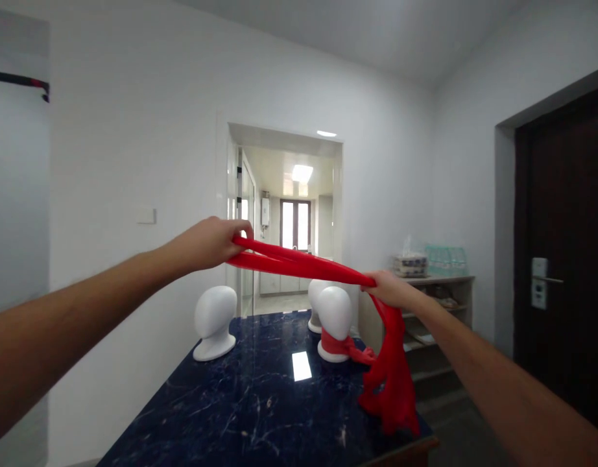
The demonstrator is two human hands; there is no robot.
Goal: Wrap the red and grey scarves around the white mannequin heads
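A bright red scarf [299,264] is stretched in the air between my two hands, above the far part of the table. My left hand [220,241] grips one end, the cloth running out from under its fingers. Farther right, my right hand [389,288] is closed round the scarf, and the loose end hangs below it in folds, down past the table's right edge. Below my left hand stands a bare white mannequin head [216,318]. Another white mannequin head [334,311] has a red scarf [334,346] wrapped round its neck. Behind it a third head [315,298] is partly hidden.
The dark blue marbled table [240,395] reaches toward a doorway into a bright room with a window [295,224]. A shelf unit [467,295] on the right carries a tissue pack [410,264] and bottles [445,259]. A dark door [566,227] is at far right.
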